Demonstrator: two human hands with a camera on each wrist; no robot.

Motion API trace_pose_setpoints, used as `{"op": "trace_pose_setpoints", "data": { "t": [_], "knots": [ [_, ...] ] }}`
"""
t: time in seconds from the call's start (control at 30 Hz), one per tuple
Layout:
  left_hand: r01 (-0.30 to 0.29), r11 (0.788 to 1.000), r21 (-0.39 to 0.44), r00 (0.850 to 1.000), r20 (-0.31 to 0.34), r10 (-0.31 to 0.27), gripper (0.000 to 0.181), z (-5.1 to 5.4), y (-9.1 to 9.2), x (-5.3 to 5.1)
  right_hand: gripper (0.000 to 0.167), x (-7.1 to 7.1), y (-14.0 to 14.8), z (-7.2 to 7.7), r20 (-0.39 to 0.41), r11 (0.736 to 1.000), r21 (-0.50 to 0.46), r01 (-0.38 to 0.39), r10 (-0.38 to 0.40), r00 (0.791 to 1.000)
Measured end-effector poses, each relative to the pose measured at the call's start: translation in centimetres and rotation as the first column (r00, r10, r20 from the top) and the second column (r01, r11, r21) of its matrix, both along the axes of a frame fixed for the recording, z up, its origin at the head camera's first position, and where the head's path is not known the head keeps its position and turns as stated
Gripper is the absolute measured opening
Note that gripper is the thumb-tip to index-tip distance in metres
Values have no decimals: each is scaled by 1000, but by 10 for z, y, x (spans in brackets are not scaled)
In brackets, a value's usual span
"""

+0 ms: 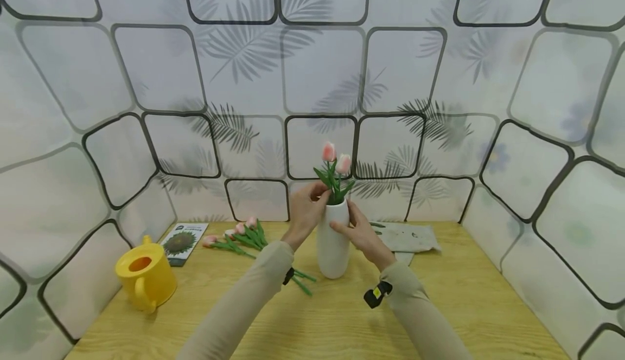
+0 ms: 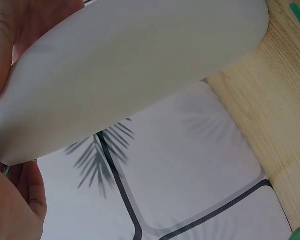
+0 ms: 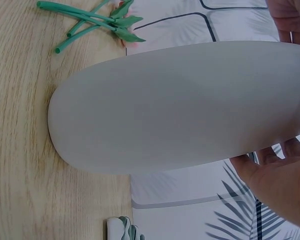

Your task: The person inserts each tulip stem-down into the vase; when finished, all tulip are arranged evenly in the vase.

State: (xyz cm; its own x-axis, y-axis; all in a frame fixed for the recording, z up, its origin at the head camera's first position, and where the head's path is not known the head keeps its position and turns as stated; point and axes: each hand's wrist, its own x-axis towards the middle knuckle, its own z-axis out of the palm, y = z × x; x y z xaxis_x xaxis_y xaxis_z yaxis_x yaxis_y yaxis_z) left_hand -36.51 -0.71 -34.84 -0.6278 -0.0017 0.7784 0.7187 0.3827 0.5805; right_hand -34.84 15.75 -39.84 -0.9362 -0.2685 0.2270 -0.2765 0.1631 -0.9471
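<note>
One vase [image 1: 333,246] stands upright on the table [image 1: 454,300], two tulips [image 1: 334,180] in its mouth. Left hand [image 1: 304,212] pinches them at the vase's rim; right hand [image 1: 362,234] grips the vase's upper side. Left of the vase I see at least three loose tulips [image 1: 253,236], one card [image 1: 180,242], one can [image 1: 160,273]; right, one cloth [image 1: 412,237].

White vase [image 1: 333,249]: smooth, upright on worktop [image 1: 439,300] | Two tulips [image 1: 334,180]: pink-and-white blooms upward, stems entering vase (green leaves spread above its rim)
</note>
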Motion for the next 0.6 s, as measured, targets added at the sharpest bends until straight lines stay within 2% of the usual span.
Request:
{"op": "trace_pose_setpoints", "data": {
  "t": [0.23, 0.6],
  "knots": [
    [27, 999, 19, 1000, 15, -27, 5, -3, -3, 1, 86, 1, 1, -1, 31, 1000, 12, 2, -2, 1000],
    [-21, 998, 51, 999, 27, 20, 5, -3, 0, 1, 87, 0, 1, 0, 34, 1000, 14, -3, 2, 999]
  ]
}}
